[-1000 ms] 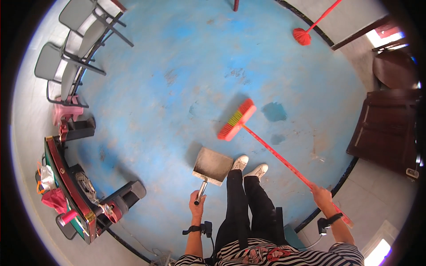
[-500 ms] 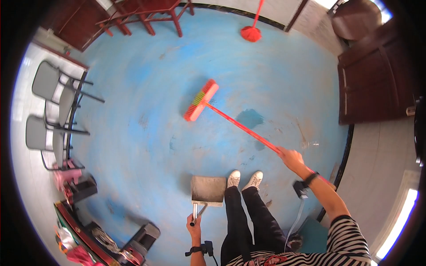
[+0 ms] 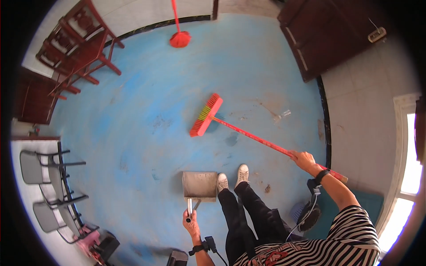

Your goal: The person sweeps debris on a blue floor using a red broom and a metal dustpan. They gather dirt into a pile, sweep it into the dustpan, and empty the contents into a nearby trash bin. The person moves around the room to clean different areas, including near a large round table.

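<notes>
My right hand (image 3: 305, 161) is closed round the red handle of a push broom (image 3: 210, 116), near the handle's upper end. The broom's wide red head, with red and yellow-green bristles, is out ahead of my feet, close to dark wet-looking patches on the floor. In my left hand (image 3: 191, 224) is the metal tube handle of a dustpan (image 3: 199, 184). Its grey pan is beside my left shoe, with its wide edge facing away from me. No pile of dirt can be made out in the pan.
Scuffed blue floor (image 3: 146, 106) spreads all round. A clear litter piece (image 3: 284, 115) lies at right. Far off stand a red mop (image 3: 180, 39), dark wooden chairs (image 3: 84, 48) and a brown door (image 3: 333, 35). Grey chairs (image 3: 33, 166) line the left wall; a basket (image 3: 301, 215) is by my right leg.
My view has turned to the right, so the door and litter sit further left in the picture. Both hands keep hold of the broom and dustpan; my feet have shifted slightly.
</notes>
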{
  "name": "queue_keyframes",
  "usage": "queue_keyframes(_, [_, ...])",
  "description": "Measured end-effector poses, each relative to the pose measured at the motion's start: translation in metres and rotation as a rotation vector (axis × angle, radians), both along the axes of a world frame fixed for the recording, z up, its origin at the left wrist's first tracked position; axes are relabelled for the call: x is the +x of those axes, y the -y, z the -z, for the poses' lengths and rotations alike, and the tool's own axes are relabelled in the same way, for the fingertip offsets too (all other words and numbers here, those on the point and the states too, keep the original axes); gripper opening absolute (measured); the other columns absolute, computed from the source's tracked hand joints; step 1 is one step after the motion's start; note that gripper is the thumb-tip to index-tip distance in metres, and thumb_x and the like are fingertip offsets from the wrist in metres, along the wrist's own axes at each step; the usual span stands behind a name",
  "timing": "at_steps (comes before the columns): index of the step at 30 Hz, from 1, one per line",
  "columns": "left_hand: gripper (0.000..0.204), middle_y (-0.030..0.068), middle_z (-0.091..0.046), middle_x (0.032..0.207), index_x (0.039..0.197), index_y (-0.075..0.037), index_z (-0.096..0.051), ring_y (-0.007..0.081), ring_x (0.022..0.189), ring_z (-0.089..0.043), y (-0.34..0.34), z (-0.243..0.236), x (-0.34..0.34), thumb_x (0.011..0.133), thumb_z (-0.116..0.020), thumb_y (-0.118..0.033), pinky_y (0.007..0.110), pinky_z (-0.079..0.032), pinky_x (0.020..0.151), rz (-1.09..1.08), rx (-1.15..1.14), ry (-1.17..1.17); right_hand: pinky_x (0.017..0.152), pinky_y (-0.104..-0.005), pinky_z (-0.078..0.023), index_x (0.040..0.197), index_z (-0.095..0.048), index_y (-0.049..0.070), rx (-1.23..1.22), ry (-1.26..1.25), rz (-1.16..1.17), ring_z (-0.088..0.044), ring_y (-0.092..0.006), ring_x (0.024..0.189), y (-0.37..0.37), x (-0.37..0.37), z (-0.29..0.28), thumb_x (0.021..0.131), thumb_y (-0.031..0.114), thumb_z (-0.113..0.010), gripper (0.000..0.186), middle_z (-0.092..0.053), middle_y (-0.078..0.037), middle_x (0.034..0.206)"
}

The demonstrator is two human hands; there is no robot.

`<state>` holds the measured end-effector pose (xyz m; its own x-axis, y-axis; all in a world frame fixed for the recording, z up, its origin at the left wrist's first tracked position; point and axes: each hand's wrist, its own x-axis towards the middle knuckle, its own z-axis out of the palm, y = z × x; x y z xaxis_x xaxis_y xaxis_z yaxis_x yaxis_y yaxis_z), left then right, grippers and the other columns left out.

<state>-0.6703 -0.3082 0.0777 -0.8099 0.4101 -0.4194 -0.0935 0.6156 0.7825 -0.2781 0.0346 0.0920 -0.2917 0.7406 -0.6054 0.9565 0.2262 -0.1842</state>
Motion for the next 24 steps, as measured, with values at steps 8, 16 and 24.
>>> queue_keyframes(8, [0.022, -0.0036, -0.042, 0.067, 0.085, -0.002, -0.054, 0.0082, 0.061, -0.037, -0.124, -0.005, -0.037, 0.077, -0.069, -0.016, 0.023, -0.036, 0.057, 0.441, 0.011, -0.051, 0.064, -0.0383, -0.049, 0.122, -0.053, 0.024, -0.165, -0.154, 0.502, -0.062, -0.0271, 0.066, 0.074, 0.07, -0.075, 0.083, 0.033, -0.055, 0.04, -0.064, -0.011, 0.075])
queue_keyframes(16, [0.02, -0.0063, -0.044, 0.066, 0.086, -0.002, -0.057, 0.0053, 0.06, -0.037, -0.232, 0.004, -0.024, 0.077, -0.069, -0.014, 0.022, -0.033, 0.053, 0.694, -0.052, -0.051, 0.036, -0.0207, -0.032, 0.124, -0.051, 0.015, -0.376, -0.515, 1.205, -0.041, -0.0055, 0.043, 0.098, 0.055, -0.073, 0.085, 0.03, -0.058, 0.042, -0.046, 0.003, 0.056])
queue_keyframes(24, [0.026, -0.0026, -0.05, 0.066, 0.093, -0.003, -0.059, 0.0088, 0.06, -0.043, -0.279, 0.026, 0.013, 0.075, -0.07, -0.019, 0.025, -0.039, 0.056, 0.767, 0.006, -0.141, 0.037, -0.0254, -0.039, 0.127, -0.048, 0.026, -0.128, -0.458, 1.272, -0.046, -0.0091, 0.043, 0.021, 0.032, 0.016, 0.085, 0.033, -0.054, 0.042, -0.048, 0.0, 0.056])
